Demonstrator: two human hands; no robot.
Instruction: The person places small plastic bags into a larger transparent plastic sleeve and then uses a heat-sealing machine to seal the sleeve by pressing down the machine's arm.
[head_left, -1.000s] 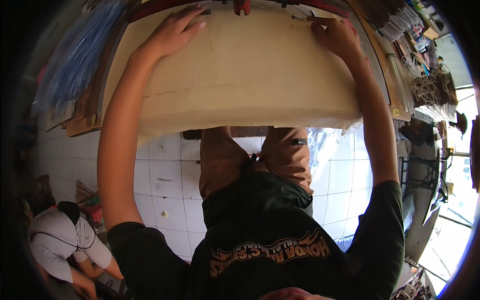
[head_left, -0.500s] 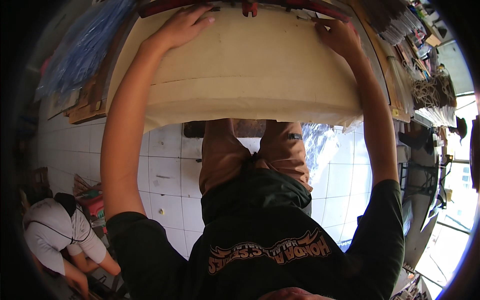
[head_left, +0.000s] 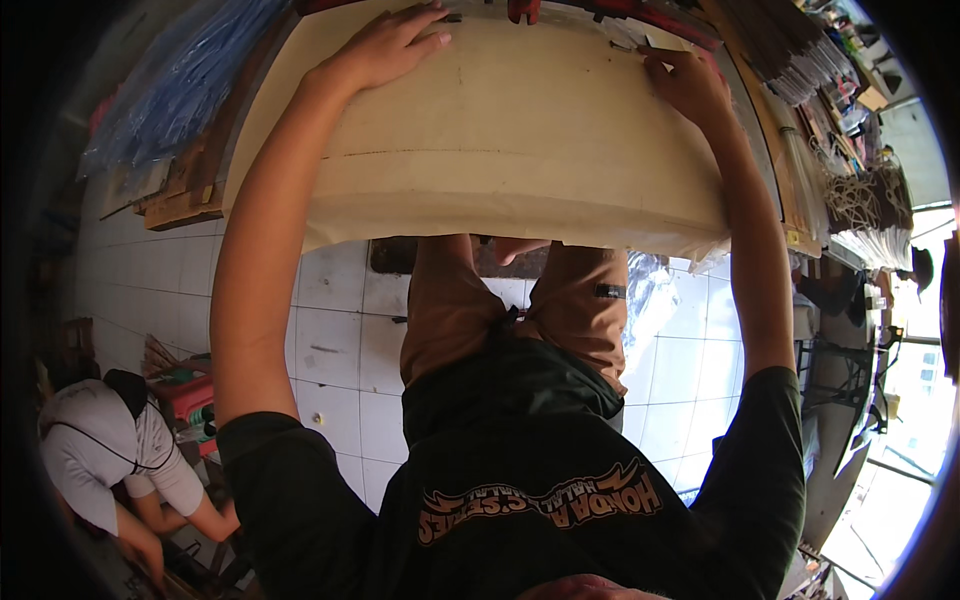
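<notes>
Cream-coloured sheet material (head_left: 500,150) is lying flat across the workbench (head_left: 770,150), its long axis running left to right in front of the person. Both arms are reaching over it to the far edge. The left hand (head_left: 385,50) is pressing down flat, fingers spread, on the far left part. The right hand (head_left: 690,85) is resting at the far right corner, fingers curled at the edge; whether it is pinching anything cannot be told. Neither hand is nearer.
</notes>
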